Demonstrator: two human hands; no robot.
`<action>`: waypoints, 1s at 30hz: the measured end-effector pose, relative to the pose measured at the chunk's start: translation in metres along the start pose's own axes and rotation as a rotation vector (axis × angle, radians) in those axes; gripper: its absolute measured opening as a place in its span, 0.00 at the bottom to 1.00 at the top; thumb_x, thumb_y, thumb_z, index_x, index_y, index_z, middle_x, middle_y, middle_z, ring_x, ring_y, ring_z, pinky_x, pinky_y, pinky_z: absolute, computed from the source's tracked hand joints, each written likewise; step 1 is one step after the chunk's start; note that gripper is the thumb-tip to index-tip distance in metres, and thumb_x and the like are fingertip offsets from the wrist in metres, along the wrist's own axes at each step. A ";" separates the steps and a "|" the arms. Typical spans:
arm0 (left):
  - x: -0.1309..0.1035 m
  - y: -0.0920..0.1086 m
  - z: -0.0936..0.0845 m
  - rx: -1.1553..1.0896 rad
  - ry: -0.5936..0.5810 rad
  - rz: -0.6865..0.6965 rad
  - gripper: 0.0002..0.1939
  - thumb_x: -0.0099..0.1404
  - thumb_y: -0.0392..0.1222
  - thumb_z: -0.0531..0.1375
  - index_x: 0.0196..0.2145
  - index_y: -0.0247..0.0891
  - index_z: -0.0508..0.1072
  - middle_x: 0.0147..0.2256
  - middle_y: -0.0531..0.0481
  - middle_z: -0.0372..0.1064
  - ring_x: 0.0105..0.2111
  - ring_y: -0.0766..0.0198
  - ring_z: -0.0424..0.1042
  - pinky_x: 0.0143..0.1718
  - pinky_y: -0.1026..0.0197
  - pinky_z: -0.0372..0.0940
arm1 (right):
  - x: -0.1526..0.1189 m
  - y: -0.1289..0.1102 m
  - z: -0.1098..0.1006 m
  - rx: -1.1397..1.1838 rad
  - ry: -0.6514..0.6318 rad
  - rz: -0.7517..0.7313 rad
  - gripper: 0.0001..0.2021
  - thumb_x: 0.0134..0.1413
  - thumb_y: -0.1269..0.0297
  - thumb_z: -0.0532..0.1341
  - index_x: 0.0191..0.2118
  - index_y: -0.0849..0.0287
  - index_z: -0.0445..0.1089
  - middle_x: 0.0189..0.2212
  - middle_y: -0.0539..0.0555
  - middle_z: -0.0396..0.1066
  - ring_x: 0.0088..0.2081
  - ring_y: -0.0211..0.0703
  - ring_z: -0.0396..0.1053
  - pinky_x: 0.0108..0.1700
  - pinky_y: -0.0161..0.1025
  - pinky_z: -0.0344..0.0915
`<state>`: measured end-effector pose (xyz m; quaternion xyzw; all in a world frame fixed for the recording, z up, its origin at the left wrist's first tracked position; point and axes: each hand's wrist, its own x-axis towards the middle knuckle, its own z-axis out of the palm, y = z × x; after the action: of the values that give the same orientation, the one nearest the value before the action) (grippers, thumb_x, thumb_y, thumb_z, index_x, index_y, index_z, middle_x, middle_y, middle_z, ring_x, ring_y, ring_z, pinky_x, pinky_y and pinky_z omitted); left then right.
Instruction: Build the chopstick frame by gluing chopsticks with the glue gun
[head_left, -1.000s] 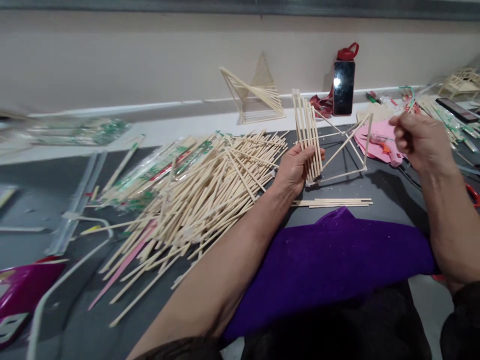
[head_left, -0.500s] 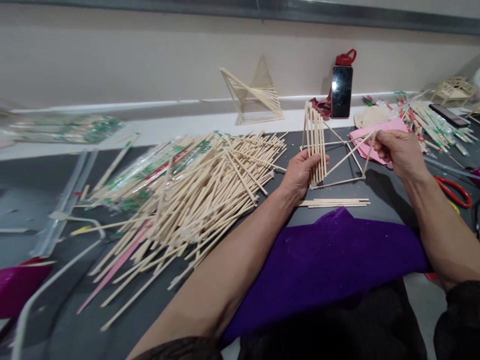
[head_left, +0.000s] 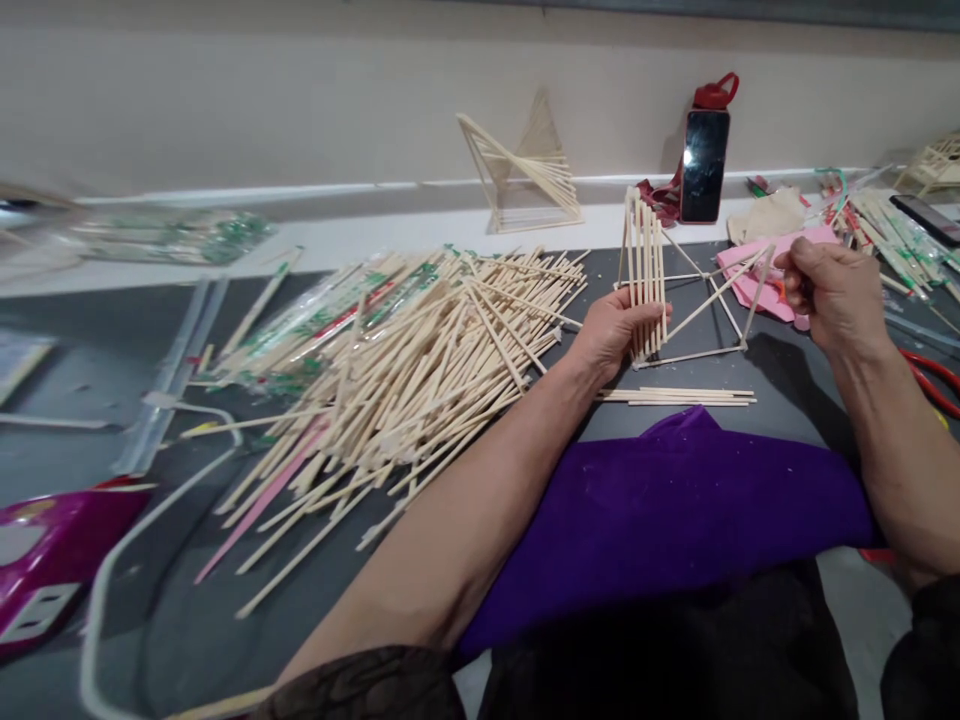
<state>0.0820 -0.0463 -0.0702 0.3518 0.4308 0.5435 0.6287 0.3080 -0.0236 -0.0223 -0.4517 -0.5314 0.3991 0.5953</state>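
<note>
A frame of pale wooden sticks (head_left: 649, 290) stands on the grey table, with several sticks side by side on its left face. My left hand (head_left: 619, 328) grips that row, the thumb across the front. Just right of the frame's upper right corner, my right hand (head_left: 832, 290) is raised with its fingers curled and pressed together; whether anything small is between them is hidden. In front of the frame lie a few loose sticks (head_left: 690, 397). A large heap of sticks (head_left: 420, 370) spreads to the left of my left hand.
Behind are a finished-looking twisted stick model (head_left: 525, 170) and an upright phone (head_left: 703, 165) against a red-capped bottle. Pink cloth (head_left: 750, 285) lies behind my right hand, red-handled scissors (head_left: 934, 375) at the right. Purple cloth (head_left: 660, 510) covers the near edge; a white cable (head_left: 112, 570) curves at left.
My right hand has come away from the frame's upper right corner and moved slightly right. My left hand keeps its grip. The whole view has shifted a little to the left.
</note>
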 end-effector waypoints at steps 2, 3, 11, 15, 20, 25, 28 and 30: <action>0.000 -0.001 0.000 0.017 -0.001 0.000 0.06 0.49 0.32 0.66 0.27 0.34 0.75 0.27 0.49 0.75 0.24 0.66 0.71 0.27 0.63 0.66 | 0.000 0.001 0.000 0.007 -0.003 -0.006 0.09 0.53 0.66 0.63 0.24 0.62 0.75 0.16 0.48 0.63 0.15 0.30 0.55 0.18 0.36 0.42; 0.000 -0.001 0.001 0.019 -0.003 0.000 0.05 0.49 0.32 0.66 0.27 0.34 0.74 0.26 0.49 0.75 0.24 0.66 0.71 0.27 0.63 0.66 | 0.000 0.002 0.000 0.008 -0.006 -0.006 0.09 0.52 0.66 0.64 0.24 0.62 0.75 0.16 0.49 0.63 0.15 0.30 0.55 0.18 0.36 0.42; 0.000 0.001 0.001 0.018 -0.007 -0.010 0.05 0.48 0.31 0.66 0.25 0.35 0.74 0.24 0.50 0.74 0.22 0.67 0.69 0.25 0.64 0.65 | 0.001 0.007 -0.001 -0.034 -0.021 -0.001 0.09 0.53 0.65 0.64 0.24 0.60 0.74 0.16 0.48 0.64 0.16 0.29 0.56 0.18 0.36 0.42; -0.001 0.001 0.001 0.000 -0.007 0.015 0.06 0.49 0.33 0.66 0.28 0.35 0.75 0.24 0.51 0.74 0.23 0.67 0.70 0.26 0.64 0.65 | -0.001 0.006 0.000 -0.020 -0.017 -0.020 0.08 0.53 0.66 0.64 0.24 0.62 0.74 0.17 0.49 0.64 0.15 0.30 0.56 0.18 0.37 0.41; 0.000 0.002 0.002 0.027 0.009 0.020 0.03 0.52 0.33 0.64 0.27 0.34 0.74 0.25 0.50 0.73 0.24 0.66 0.69 0.28 0.62 0.65 | 0.000 0.003 -0.001 -0.035 0.022 -0.018 0.08 0.53 0.68 0.63 0.24 0.62 0.74 0.16 0.49 0.64 0.15 0.30 0.56 0.18 0.36 0.42; 0.005 0.020 -0.007 0.144 0.145 0.167 0.07 0.54 0.35 0.64 0.33 0.34 0.73 0.30 0.50 0.72 0.30 0.65 0.72 0.35 0.62 0.68 | -0.001 -0.014 -0.001 0.023 0.170 -0.241 0.06 0.49 0.71 0.63 0.24 0.60 0.75 0.16 0.47 0.64 0.14 0.30 0.57 0.15 0.35 0.43; -0.002 0.037 -0.013 0.319 0.258 0.362 0.15 0.57 0.35 0.62 0.43 0.36 0.70 0.41 0.48 0.74 0.43 0.60 0.74 0.44 0.56 0.69 | -0.011 -0.028 0.007 0.069 0.129 -0.431 0.05 0.45 0.73 0.64 0.23 0.60 0.76 0.13 0.46 0.65 0.12 0.30 0.56 0.13 0.34 0.42; -0.017 0.046 -0.013 0.446 0.268 0.456 0.15 0.59 0.36 0.61 0.46 0.38 0.70 0.44 0.47 0.74 0.46 0.59 0.73 0.45 0.53 0.70 | -0.024 -0.035 0.015 0.102 -0.004 -0.512 0.06 0.44 0.76 0.64 0.23 0.61 0.77 0.13 0.47 0.66 0.12 0.30 0.56 0.13 0.33 0.46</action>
<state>0.0516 -0.0558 -0.0302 0.4930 0.5282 0.6039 0.3366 0.2903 -0.0546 0.0048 -0.2712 -0.6088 0.2625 0.6978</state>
